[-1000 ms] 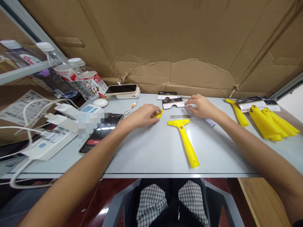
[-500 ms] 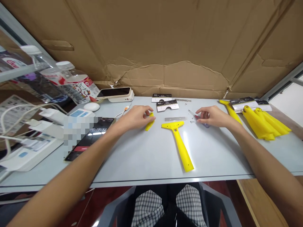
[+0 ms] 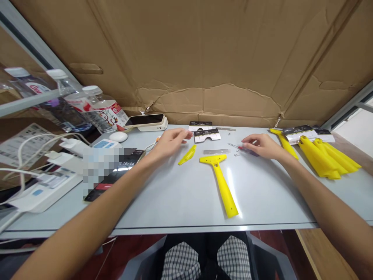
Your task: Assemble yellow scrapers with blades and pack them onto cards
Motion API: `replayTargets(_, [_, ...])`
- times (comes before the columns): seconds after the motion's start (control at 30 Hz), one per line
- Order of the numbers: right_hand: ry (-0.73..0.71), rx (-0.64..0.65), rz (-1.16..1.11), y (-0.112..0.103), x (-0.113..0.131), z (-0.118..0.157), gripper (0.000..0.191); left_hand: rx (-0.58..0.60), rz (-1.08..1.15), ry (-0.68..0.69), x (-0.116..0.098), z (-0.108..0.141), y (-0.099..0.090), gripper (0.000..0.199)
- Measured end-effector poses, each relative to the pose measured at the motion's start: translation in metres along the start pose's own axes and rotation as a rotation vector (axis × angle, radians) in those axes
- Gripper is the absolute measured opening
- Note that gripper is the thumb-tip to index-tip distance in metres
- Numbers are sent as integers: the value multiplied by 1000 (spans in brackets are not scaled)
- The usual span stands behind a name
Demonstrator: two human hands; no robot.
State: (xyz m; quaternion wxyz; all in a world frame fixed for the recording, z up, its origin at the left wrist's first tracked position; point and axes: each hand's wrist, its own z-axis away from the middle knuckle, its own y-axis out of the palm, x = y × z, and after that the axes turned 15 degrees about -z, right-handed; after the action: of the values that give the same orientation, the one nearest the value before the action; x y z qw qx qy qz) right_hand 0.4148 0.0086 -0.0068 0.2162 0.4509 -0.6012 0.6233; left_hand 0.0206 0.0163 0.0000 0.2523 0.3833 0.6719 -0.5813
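Observation:
My left hand (image 3: 171, 143) hovers just above and left of a small yellow plastic clamp piece (image 3: 187, 155), fingers apart and nothing in them. The piece lies flat on the table. My right hand (image 3: 259, 145) has thumb and fingers closed around a thin screwdriver (image 3: 234, 145), its shaft pointing left; the fingers partly hide its handle. Between the hands lies a yellow scraper handle (image 3: 222, 184) with a wide head. A flat metal blade (image 3: 216, 151) sits just above that head. Several tiny screws (image 3: 237, 155) lie below the screwdriver.
Black-and-white cardboard packaging cards (image 3: 207, 135) and another blade (image 3: 226, 129) lie at the back. More yellow scrapers (image 3: 320, 155) are piled on the right. On the left are a phone (image 3: 116, 175), a power strip (image 3: 43, 190), bottles (image 3: 101, 109) and a mouse-like white object (image 3: 118, 137).
My left hand has let go of the yellow clamp piece and drawn up from it. In my right hand, the screwdriver has turned a little and its tip has shifted left.

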Motion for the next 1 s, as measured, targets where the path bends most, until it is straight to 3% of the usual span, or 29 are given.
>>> replayTargets(0.13, [90,-117,-554,2,-6,-5,49,-92,528,-184,0,-2,6,39])
replayTargets(0.2, [125,-90,-809,-1,-11,-8,49,-107,594,-243,3,-2,11,39])
replayTargets(0.3, [183,-27,-969,-7,-19,-11,57,-113,569,-298,11,-3,18,40])
replayTargets(0.53, [213,33,-942,-10,-25,-11,71,-167,595,-312,15,-1,30,38])
replayTargets(1.0, [212,8,-919,-7,-28,-10,45,-104,607,-309,4,10,38,41])
